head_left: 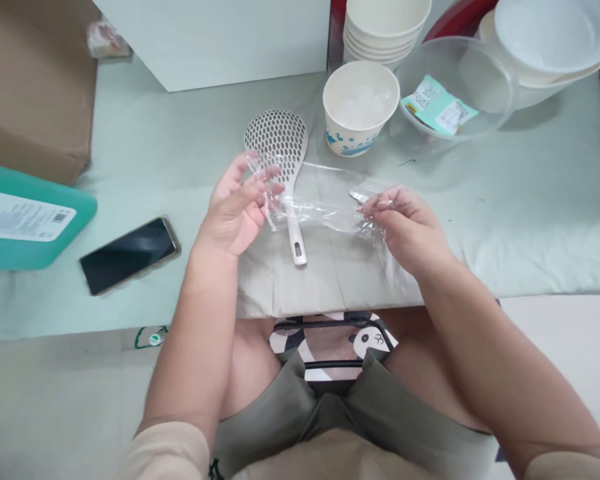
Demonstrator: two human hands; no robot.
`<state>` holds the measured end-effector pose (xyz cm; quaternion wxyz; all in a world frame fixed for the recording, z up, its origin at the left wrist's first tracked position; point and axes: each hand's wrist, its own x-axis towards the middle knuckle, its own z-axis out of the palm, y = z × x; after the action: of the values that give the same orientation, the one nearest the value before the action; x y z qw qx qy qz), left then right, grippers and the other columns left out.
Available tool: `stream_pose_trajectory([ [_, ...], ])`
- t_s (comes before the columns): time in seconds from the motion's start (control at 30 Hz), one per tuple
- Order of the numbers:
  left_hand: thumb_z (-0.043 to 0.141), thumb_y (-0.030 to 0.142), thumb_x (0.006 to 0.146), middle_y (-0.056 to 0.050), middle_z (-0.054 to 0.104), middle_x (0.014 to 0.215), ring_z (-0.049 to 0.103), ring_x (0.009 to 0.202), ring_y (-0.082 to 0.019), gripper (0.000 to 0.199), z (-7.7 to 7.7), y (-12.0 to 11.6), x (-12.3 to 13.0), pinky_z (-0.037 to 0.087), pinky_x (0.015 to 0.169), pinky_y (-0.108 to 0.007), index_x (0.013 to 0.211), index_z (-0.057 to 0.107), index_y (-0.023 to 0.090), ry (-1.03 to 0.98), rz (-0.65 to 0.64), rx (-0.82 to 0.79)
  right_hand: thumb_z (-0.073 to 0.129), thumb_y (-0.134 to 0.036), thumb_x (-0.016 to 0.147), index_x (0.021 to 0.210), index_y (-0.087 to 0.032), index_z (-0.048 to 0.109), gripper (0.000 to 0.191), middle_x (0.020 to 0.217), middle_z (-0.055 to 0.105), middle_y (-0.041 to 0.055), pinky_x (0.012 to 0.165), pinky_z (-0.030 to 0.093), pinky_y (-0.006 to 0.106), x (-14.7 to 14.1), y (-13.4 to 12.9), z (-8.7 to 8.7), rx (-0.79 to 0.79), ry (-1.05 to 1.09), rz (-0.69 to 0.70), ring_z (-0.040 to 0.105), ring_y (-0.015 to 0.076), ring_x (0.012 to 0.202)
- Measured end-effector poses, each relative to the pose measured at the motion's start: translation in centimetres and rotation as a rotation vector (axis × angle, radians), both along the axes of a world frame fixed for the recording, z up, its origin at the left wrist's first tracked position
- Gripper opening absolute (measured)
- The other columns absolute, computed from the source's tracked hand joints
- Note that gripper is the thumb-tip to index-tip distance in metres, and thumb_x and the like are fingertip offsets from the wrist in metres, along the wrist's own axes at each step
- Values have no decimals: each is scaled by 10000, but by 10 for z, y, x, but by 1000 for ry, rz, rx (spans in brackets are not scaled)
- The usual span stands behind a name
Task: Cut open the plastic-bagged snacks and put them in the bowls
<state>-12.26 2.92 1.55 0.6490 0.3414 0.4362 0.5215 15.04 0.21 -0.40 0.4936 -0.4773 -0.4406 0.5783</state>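
Note:
A clear plastic bag (325, 212) is stretched between my two hands, above the light green cloth. My left hand (243, 207) holds its left end, the fingers partly curled with the film over and between them. My right hand (405, 223) pinches the crumpled right end between thumb and fingers. A small pale, shiny piece (359, 197) shows at my right fingertips; I cannot tell what it is. Under the bag lies a white slotted skimmer (296, 240), its perforated bowl pointing away from me and its handle toward me, partly seen through the film.
A paper cup (353, 137) with white contents stands behind, near stacked cups (385, 30). At the back right are a clear bowl (490, 110) with a green packet (437, 107) and white bowls (555, 40). Leftward lie a phone (130, 257), a green jug (55, 193) and a cardboard box (35, 87).

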Motion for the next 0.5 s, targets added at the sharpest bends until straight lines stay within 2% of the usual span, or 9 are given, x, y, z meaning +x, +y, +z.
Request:
stream_pose_trajectory([
  [0.1, 927, 236, 639, -46, 776, 1096, 769, 946, -187, 576, 3, -2, 7, 634, 834, -311, 1139, 643, 221, 25, -143, -143, 726, -226, 745, 825, -257, 506, 236, 837, 701, -39, 867, 571, 348, -3, 0, 1, -67, 120, 18, 704, 147, 835],
  [0.17, 927, 156, 600, -42, 785, 989, 767, 842, -179, 599, 2, -2, 11, 625, 717, -284, 1129, 652, 208, 89, -189, -202, 736, -273, 753, 857, -266, 463, 292, 835, 701, -42, 729, 576, 332, -4, 1, 1, -108, 124, 30, 695, 148, 736],
  [0.23, 900, 114, 611, -12, 763, 849, 707, 670, -127, 514, 0, -2, 13, 533, 551, -214, 1065, 674, 203, 140, -153, -184, 729, -320, 781, 893, -275, 439, 314, 817, 690, -51, 552, 496, 284, -5, 1, -1, -124, 72, 25, 619, 120, 581],
  [0.3, 866, 99, 651, 11, 733, 767, 610, 555, -78, 394, -2, 0, 14, 421, 462, -182, 985, 689, 208, 173, -91, -120, 727, -350, 806, 930, -283, 434, 325, 765, 659, -69, 447, 374, 251, -5, 3, -3, -115, 14, -3, 494, 85, 466],
  [0.4, 842, 92, 697, 16, 731, 772, 554, 533, -59, 316, -5, 2, 12, 389, 457, -188, 950, 703, 220, 220, -16, -47, 754, -374, 813, 987, -284, 473, 342, 727, 642, -79, 414, 272, 243, -5, 4, -8, -82, -35, -82, 364, 61, 424],
  [0.5, 838, 105, 730, 8, 735, 805, 572, 573, -64, 271, -9, 3, 11, 418, 493, -197, 942, 713, 218, 244, 34, -14, 766, -436, 830, 1036, -280, 547, 338, 702, 613, -65, 428, 270, 257, -4, 6, -9, -56, -66, -135, 370, 77, 451],
])
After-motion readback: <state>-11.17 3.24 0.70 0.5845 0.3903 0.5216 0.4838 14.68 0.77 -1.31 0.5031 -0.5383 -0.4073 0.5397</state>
